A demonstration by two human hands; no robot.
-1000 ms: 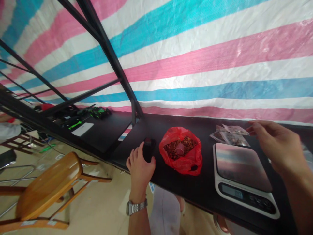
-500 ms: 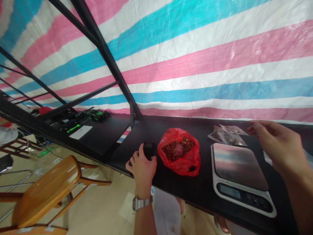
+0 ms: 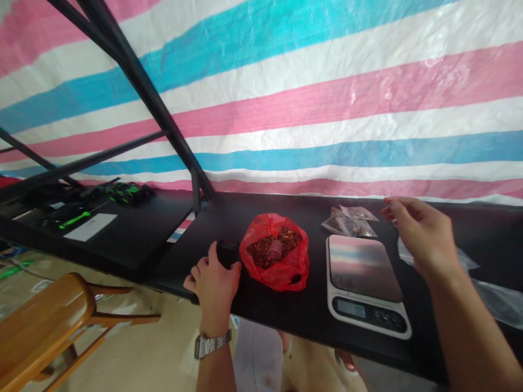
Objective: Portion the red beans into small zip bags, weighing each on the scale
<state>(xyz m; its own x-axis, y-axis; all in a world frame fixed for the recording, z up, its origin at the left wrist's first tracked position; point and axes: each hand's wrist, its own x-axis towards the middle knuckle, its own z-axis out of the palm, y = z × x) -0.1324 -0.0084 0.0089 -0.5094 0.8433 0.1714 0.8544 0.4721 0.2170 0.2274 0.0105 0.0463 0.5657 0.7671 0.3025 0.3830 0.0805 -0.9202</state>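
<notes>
My left hand (image 3: 214, 280) lies at the table's front edge, thumb and fingers bent around a black, flat device (image 3: 227, 253) that it mostly covers. Just right of it a red plastic bag (image 3: 292, 275) stands open, full of small brown pieces, with a small pinkish cup (image 3: 275, 249) on top. Over the table at the right, my right hand (image 3: 425, 231) is raised with its fingertips drawn together; anything between them is too small to make out. Several small filled zip bags (image 3: 355, 226) lie left of its fingertips, behind a white kitchen scale (image 3: 363, 272) with a steel plate.
Clear plastic bags (image 3: 496, 299) lie under and right of my right forearm. A black metal frame (image 3: 163, 114) rises at the left, with a white sheet (image 3: 90, 226) and black-green items on the table beyond. A wooden chair (image 3: 49, 332) stands lower left. Striped sheeting (image 3: 327, 114) hangs behind.
The view has swung to the right, so everything sits further left in the picture. More of the clear bags shows at the right. Both hands keep about the same pose.
</notes>
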